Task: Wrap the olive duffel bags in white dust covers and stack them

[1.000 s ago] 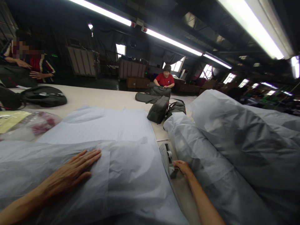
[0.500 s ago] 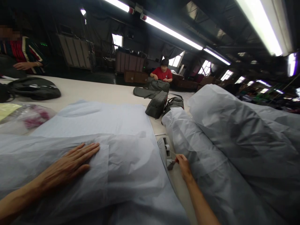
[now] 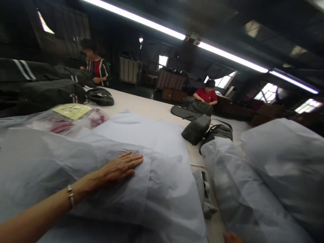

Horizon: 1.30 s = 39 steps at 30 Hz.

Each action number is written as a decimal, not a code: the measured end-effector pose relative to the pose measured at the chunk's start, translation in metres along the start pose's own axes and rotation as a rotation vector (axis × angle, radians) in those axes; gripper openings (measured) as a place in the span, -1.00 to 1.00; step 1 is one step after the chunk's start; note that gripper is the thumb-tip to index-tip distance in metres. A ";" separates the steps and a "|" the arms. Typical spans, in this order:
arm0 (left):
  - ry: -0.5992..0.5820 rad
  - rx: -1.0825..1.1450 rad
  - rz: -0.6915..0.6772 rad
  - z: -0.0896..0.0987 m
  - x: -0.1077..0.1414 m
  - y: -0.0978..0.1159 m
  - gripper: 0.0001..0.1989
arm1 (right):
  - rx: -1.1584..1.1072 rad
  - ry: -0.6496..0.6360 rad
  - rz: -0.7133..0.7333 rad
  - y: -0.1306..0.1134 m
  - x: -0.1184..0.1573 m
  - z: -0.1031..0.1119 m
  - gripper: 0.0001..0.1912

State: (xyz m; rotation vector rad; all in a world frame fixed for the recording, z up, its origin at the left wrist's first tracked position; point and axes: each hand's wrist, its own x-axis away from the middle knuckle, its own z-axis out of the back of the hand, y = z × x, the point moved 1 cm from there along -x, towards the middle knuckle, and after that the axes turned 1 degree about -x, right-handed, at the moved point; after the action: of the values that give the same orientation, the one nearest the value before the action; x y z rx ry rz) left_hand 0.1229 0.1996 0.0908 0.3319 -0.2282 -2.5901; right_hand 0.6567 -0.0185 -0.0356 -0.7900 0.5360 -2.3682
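My left hand (image 3: pixel 123 167) lies flat, fingers extended, on a translucent white plastic bag (image 3: pixel 167 189) with something dark inside. A bracelet is on that wrist. My right hand (image 3: pixel 232 237) shows only in part at the bottom edge, blurred, beside the wrapped bundles; its fingers cannot be made out. A grey tape dispenser (image 3: pixel 203 190) stands between the bag and the wrapped bundle (image 3: pixel 235 189) on the right. Thin white sheets (image 3: pixel 149 133) are spread beyond the bag.
Dark bags (image 3: pixel 197 130) stand on the white table (image 3: pixel 141 104). A plastic package with a yellow sheet (image 3: pixel 73 110) and more dark bags (image 3: pixel 50 91) are at left. Two people work across the table, one in red (image 3: pixel 206 96), one in a striped top (image 3: pixel 100 71).
The view has swung left, bringing more dark bags into sight. My right hand has left the tape dispenser and dropped to the bottom edge. My left hand still rests on the bag.
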 end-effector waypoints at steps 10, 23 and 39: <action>0.097 0.106 -0.027 -0.004 0.001 0.007 -0.49 | 0.370 -0.536 0.998 -0.340 0.146 0.011 -0.78; 0.184 0.190 -0.018 -0.007 -0.002 0.011 -0.53 | 1.293 -0.517 1.375 -0.468 0.146 -0.121 -0.82; 0.177 0.156 -0.004 -0.003 0.002 0.013 -0.46 | 0.568 -0.905 0.892 -0.445 0.022 -0.133 -0.30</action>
State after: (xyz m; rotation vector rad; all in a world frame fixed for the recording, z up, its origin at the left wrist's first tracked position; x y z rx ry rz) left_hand 0.1279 0.1867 0.0903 0.6144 -0.3667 -2.5342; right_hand 0.3809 0.3258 0.1098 -0.9597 -0.1684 -1.0739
